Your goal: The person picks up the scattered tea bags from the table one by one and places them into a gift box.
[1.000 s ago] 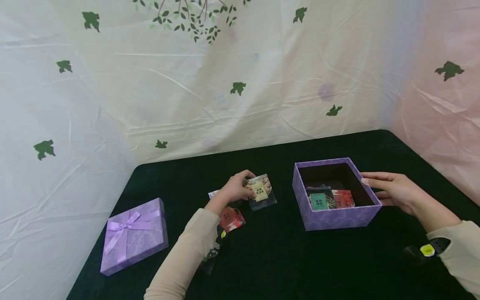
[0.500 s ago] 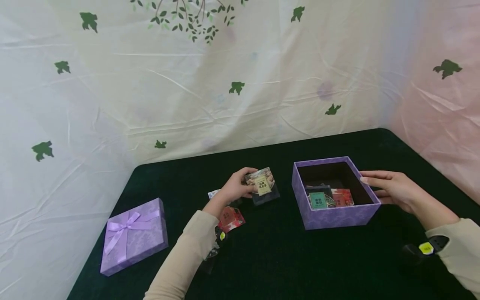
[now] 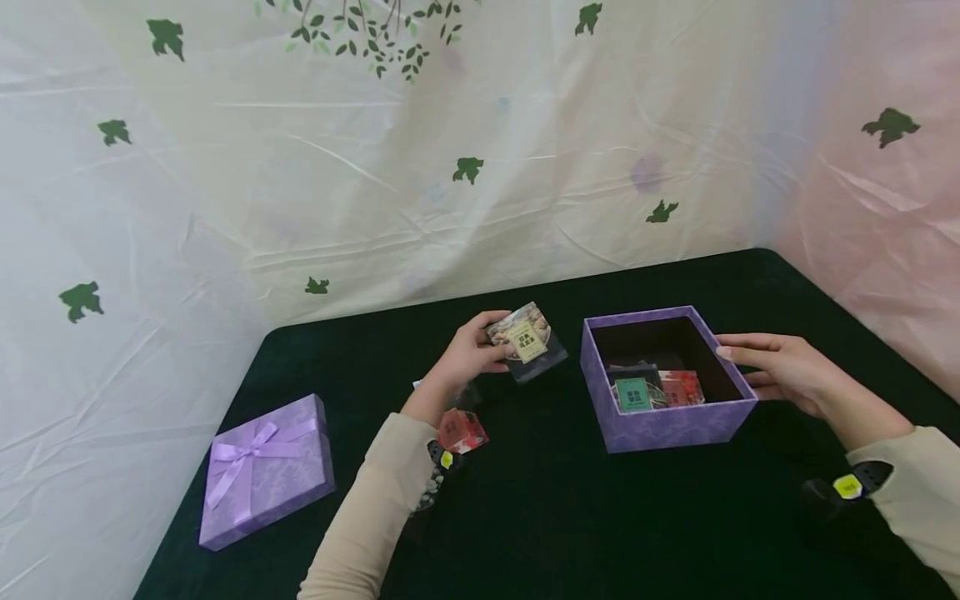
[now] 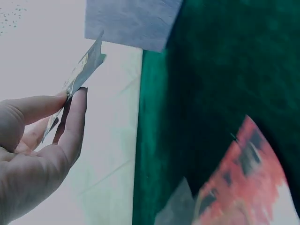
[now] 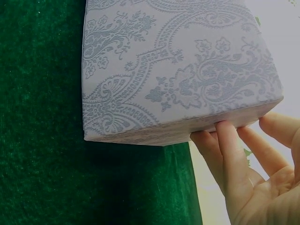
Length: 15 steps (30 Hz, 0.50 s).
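My left hand pinches a flat square packet with a yellow label, between thumb and fingers above the table. The left wrist view shows that packet nearly edge-on. On the right stands an uncovered purple box. Inside it lie a packet with a green label and a red packet. Fairly straight fingers of my right hand rest against the box's right side, the thumb by the rim. The right wrist view shows the fingertips touching the patterned box.
A purple lid with a ribbon bow lies at the left of the dark green table. Beneath my left forearm are a red packet and other packets, partly hidden. A printed white curtain hangs behind the table.
My left hand has lifted the yellow-labelled packet off the table area, up and slightly right, tilting it. My right hand stays at the box's side. The view has shifted slightly.
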### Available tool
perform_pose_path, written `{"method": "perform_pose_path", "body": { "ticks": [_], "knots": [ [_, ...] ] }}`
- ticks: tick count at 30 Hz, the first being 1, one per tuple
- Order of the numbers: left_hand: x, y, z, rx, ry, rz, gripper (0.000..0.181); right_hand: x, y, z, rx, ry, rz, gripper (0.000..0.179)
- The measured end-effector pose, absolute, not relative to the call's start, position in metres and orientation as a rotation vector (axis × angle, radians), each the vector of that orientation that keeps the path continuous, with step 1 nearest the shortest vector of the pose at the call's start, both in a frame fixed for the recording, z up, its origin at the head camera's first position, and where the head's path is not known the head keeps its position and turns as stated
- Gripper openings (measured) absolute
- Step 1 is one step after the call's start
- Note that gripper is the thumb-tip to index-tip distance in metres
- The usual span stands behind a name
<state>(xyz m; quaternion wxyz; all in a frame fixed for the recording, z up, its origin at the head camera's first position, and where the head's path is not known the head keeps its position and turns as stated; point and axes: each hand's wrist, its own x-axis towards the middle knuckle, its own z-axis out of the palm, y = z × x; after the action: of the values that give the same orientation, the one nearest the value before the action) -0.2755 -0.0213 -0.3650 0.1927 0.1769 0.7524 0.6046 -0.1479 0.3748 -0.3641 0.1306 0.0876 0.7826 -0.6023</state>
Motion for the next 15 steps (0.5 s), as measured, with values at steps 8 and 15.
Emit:
{"method": "perform_pose_path", "body": {
  "ticks": [8, 15],
  "knots": [
    [-0.275, -0.011, -0.348, 0.413, 2.011, 1.833, 0.045, -0.149, 0.374, -0.364, 0.266, 2.256, -1.749, 0.019],
    [-0.27, 0.001, -0.333, 0.383, 1.954, 1.874, 0.045, -0.149, 0.374, -0.365, 0.255, 2.244, -1.758, 0.02]
  ]
}}
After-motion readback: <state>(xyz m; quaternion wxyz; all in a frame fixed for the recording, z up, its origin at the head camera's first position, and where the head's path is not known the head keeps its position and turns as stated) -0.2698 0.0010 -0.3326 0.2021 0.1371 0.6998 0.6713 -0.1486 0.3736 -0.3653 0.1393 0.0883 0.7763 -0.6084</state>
